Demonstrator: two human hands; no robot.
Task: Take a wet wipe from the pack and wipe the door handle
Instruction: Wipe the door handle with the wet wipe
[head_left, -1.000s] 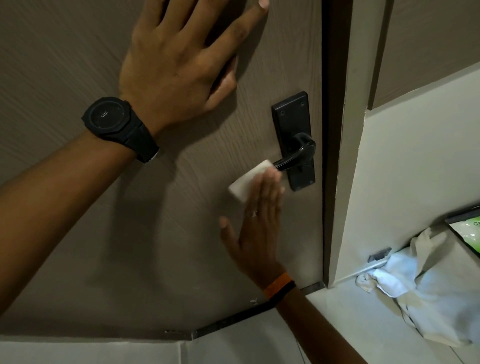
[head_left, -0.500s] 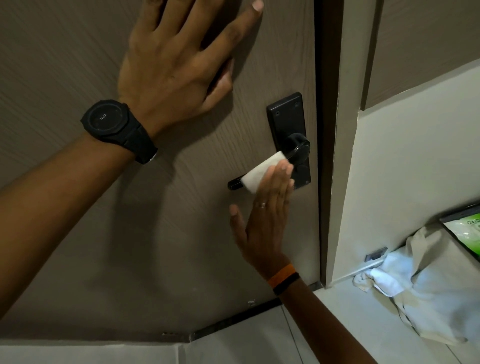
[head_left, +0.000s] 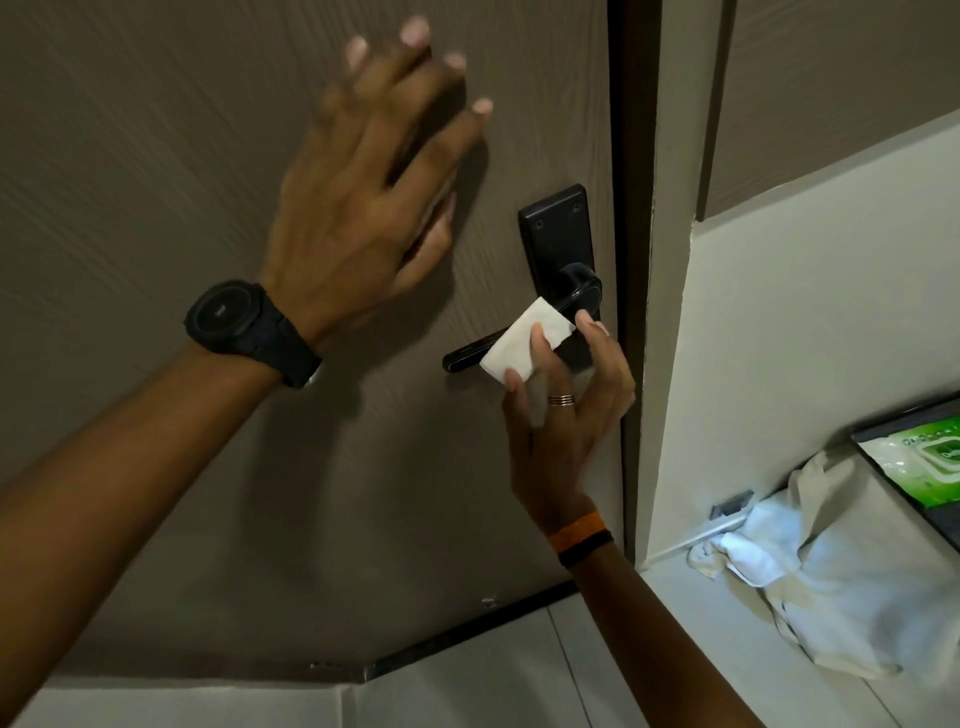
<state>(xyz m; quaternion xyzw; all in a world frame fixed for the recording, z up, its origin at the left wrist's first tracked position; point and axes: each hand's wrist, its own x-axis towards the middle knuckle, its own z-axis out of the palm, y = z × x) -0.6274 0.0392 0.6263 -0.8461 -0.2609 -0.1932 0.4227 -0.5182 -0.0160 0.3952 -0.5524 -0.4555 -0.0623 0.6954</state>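
Observation:
A black lever door handle (head_left: 467, 356) on a black backplate (head_left: 557, 235) sits near the right edge of a brown door (head_left: 156, 156). A folded white wet wipe (head_left: 511, 345) lies over the lever's middle. My right hand (head_left: 566, 415) holds the wipe against the lever from below with thumb and fingers. My left hand (head_left: 363, 197), with a black watch at the wrist, has its fingers spread over the door above and left of the handle and looks blurred. The green and white wipe pack (head_left: 924, 460) lies at the far right.
A dark door frame (head_left: 636, 260) runs right of the handle, then a pale wall (head_left: 805, 312). Crumpled white cloth (head_left: 831, 571) lies on the floor at the lower right, under the pack's dark tray. Light floor tiles (head_left: 467, 691) fill the bottom.
My right hand has slid the wipe along the lever from its free end toward the pivot. My left hand has shifted on the door and is now blurred.

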